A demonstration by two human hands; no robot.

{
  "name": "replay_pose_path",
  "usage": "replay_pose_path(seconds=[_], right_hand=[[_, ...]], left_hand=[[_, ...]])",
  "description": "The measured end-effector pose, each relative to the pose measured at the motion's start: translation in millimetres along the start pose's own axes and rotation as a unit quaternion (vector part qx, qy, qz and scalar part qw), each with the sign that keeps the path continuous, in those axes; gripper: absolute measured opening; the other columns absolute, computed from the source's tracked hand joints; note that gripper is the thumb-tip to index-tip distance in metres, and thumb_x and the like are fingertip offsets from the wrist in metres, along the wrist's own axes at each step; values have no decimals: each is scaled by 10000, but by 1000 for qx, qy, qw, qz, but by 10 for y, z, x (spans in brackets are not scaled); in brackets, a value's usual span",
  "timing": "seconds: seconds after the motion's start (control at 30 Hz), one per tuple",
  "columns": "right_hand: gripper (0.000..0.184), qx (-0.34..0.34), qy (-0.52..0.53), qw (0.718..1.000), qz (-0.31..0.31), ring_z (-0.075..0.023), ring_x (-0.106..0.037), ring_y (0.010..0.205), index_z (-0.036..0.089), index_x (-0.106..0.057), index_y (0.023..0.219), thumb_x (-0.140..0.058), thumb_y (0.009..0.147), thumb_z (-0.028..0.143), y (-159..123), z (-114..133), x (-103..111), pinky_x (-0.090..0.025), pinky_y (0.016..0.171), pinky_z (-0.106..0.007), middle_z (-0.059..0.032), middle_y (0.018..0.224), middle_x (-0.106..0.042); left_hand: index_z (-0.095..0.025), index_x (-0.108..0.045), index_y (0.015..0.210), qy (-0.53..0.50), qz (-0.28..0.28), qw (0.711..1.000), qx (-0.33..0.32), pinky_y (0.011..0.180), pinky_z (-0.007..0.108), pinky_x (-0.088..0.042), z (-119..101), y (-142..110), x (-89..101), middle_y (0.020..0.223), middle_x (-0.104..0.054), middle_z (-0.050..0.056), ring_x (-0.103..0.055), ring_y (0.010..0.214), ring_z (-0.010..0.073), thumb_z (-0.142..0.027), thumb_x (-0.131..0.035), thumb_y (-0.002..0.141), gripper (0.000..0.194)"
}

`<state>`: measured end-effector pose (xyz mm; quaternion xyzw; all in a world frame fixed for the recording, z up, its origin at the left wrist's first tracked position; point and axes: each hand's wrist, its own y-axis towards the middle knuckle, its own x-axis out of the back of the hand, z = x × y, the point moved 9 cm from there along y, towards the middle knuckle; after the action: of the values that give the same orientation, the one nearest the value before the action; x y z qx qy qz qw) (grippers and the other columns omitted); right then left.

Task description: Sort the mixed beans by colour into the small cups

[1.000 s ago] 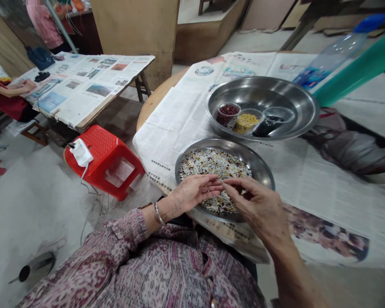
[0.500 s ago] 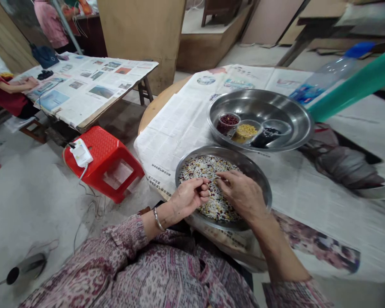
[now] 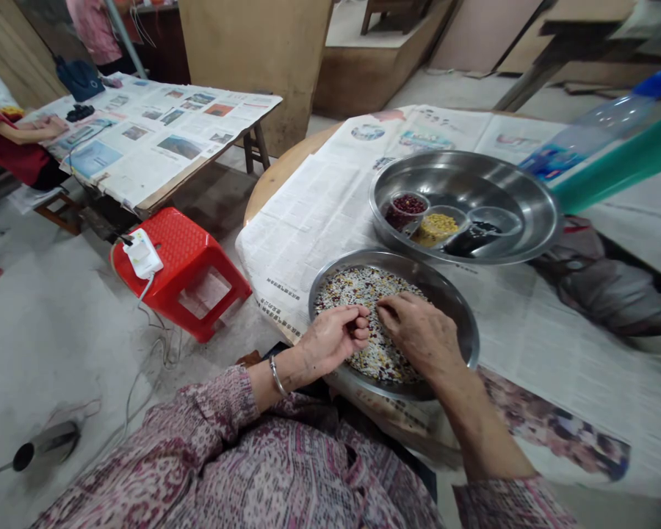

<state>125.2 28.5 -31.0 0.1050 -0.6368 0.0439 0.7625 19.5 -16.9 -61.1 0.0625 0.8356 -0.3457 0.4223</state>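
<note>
A steel bowl (image 3: 467, 323) in front of me holds a mix of white grains with yellow, dark red and black beans (image 3: 358, 283). Over its left side my left hand (image 3: 336, 336) is turned palm up with the fingers curled closed; what lies inside is hidden. My right hand (image 3: 419, 330) reaches down into the mix beside it, fingertips bent together at the beans; anything between them is too small to see. Behind, a larger steel basin (image 3: 545, 213) contains clear cups of red beans (image 3: 409, 203), yellow beans (image 3: 439, 223) and black beans (image 3: 482, 229).
Newspaper (image 3: 302, 213) covers the round table. At the right lie a plastic bottle (image 3: 600, 132), a green tube-like object (image 3: 628, 162) and a grey bundle (image 3: 611, 283). A red stool (image 3: 181, 250) carries a power strip (image 3: 143, 253). Another person's hands (image 3: 49, 126) rest at the far-left table.
The view has shifted slightly, so the table and bowls appear farther right. My right fingertips have drawn together lower in the mix; my left hand stays curled.
</note>
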Motion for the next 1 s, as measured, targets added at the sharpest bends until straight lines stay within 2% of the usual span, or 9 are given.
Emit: replay_pose_path(seconds=[0.23, 0.37, 0.47, 0.53, 0.6, 0.7, 0.83, 1.0], right_hand=[[262, -53, 55, 996, -55, -151, -589, 699, 222, -738, 895, -509, 883, 349, -49, -109, 111, -374, 573, -284, -55, 993, -693], [233, -94, 188, 973, -97, -124, -574, 619, 204, -720, 819, -562, 803, 375, -98, -233, 252, -445, 623, -290, -57, 948, -692], [291, -79, 329, 940, -40, -119, -552, 573, 201, -717, 801, -602, 770, 466, -103, -204, 249, -445, 567, -271, -40, 792, -688], [346, -77, 371, 925, 7, -120, -525, 533, 198, -735, 827, -616, 762, 517, -103, -191, 209, -404, 503, -261, -29, 687, -671], [354, -94, 351, 932, -3, -125, -521, 525, 192, -752, 867, -601, 778, 500, -97, -265, 214, -390, 498, -264, -32, 657, -670], [302, -102, 247, 963, -43, -155, -589, 614, 201, -761, 885, -567, 800, 415, -76, -357, 219, -425, 576, -287, -60, 785, -728], [285, -53, 97, 994, -19, -185, -650, 782, 237, -762, 938, -516, 850, 351, -42, -239, 97, -436, 652, -299, -54, 998, -747], [294, -12, 13, 1000, 4, -171, -639, 810, 244, -757, 945, -475, 895, 313, -25, -80, 17, -402, 624, -283, -46, 1001, -735]], left_hand=[[-103, -594, 782, -2, -2, 1000, -3, 532, 176, -335, 7, 18, 20, 655, -490, -10, -448, 535, 57, -125, -563, 876, 102], [-89, -640, 829, 5, -23, 1000, -6, 638, 211, -445, -4, -11, 17, 716, -588, 36, -557, 610, 84, -119, -525, 915, 147], [-68, -673, 896, 5, -18, 1000, 4, 787, 264, -496, 12, -22, -25, 814, -665, 93, -640, 728, 123, -106, -460, 951, 223], [-63, -680, 897, 0, -13, 1000, 1, 810, 271, -497, 16, -12, -30, 828, -675, 103, -648, 753, 129, -102, -465, 953, 225], [-60, -682, 888, -2, -16, 1000, -8, 765, 249, -490, 16, 10, 0, 803, -663, 93, -630, 716, 112, -77, -474, 944, 215], [-62, -675, 879, 7, -21, 1000, -13, 650, 191, -446, 30, 36, 54, 749, -623, 54, -564, 621, 65, 2, -477, 906, 210], [-76, -648, 841, 6, -21, 1000, -7, 600, 156, -418, 41, 30, 58, 714, -591, 29, -525, 587, 46, 36, -487, 883, 200], [-78, -645, 869, 0, -19, 1000, -4, 598, 153, -425, 27, 10, 30, 712, -601, 29, -521, 571, 44, 21, -468, 898, 205]])
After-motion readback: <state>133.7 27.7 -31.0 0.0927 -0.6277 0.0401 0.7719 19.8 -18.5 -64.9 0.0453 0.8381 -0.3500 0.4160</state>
